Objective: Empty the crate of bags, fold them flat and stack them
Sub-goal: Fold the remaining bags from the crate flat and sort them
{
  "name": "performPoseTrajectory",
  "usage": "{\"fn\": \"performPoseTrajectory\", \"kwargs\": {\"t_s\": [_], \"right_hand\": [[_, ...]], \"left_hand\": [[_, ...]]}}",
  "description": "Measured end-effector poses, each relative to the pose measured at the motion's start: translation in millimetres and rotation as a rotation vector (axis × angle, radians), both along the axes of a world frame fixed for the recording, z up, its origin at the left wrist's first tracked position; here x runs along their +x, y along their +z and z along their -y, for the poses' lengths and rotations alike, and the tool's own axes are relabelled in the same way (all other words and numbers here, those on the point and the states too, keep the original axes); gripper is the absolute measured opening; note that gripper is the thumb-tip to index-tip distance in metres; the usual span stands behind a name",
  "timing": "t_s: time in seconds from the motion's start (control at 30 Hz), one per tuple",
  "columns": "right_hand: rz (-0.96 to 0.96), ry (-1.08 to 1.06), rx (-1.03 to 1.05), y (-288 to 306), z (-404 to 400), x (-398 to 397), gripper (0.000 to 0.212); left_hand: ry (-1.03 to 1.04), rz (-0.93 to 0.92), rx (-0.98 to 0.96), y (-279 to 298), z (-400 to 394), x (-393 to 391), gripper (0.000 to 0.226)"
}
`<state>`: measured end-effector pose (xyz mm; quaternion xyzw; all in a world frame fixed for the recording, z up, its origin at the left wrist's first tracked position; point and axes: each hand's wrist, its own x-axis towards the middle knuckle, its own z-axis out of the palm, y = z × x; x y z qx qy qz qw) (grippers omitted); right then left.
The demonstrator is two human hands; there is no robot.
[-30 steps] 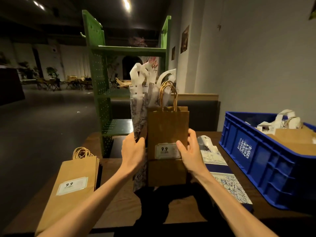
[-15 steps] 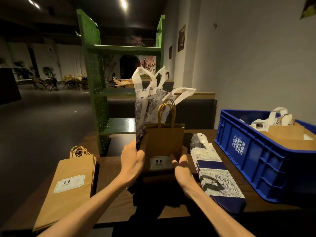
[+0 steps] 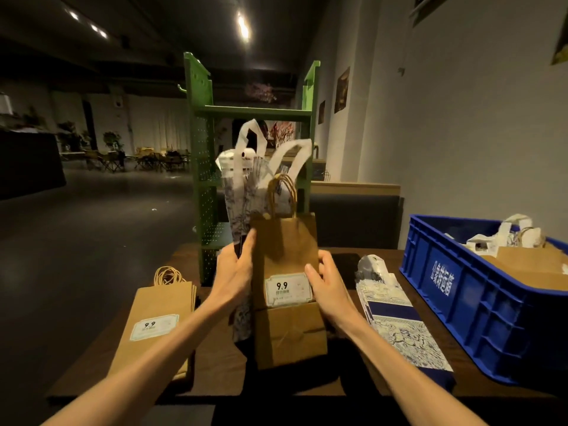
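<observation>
Several bags [image 3: 285, 259], brown and patterned, are held upright above the table [image 3: 215, 364], gripped at each side by the left hand [image 3: 235, 272] and right hand [image 3: 327, 284]; the crate [image 3: 455, 290] sits rightward.

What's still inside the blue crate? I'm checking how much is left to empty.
The blue crate still holds brown paper bags and at least one white-handled patterned bag. Its near wall and the top bags hide anything deeper, so no count.

A single head-worn wide-angle view looks forward and slightly down, close over the worktop [image 3: 215, 358], toward a green shelf [image 3: 203, 186].
</observation>
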<state>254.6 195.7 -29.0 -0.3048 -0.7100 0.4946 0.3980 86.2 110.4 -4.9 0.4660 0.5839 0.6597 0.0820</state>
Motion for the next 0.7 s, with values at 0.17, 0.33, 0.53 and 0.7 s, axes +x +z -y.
{"fn": "performPoseTrajectory", "kwargs": {"t_s": [0.17, 0.33, 0.53, 0.7], "right_hand": [[-0.027, 0.067, 0.053, 38.7, 7.6, -27.6, 0.024], [0.034, 0.102, 0.03, 43.1, 26.3, -73.0, 0.017], [0.136, 0.147, -0.114, 30.6, 57.9, -135.4, 0.019], [0.172, 0.208, -0.251, 21.5, 80.2, -174.9, 0.005]], "left_hand": [[0.109, -0.034, 0.028, 31.7, 35.5, -50.3, 0.049], [0.223, -0.046, 0.018, 41.2, 90.0, -103.0, 0.049], [0.395, 0.019, -0.047, 28.5, 152.7, -165.5, 0.062], [0.435, 0.079, -0.065, 17.6, 191.8, -196.4, 0.065]]}}
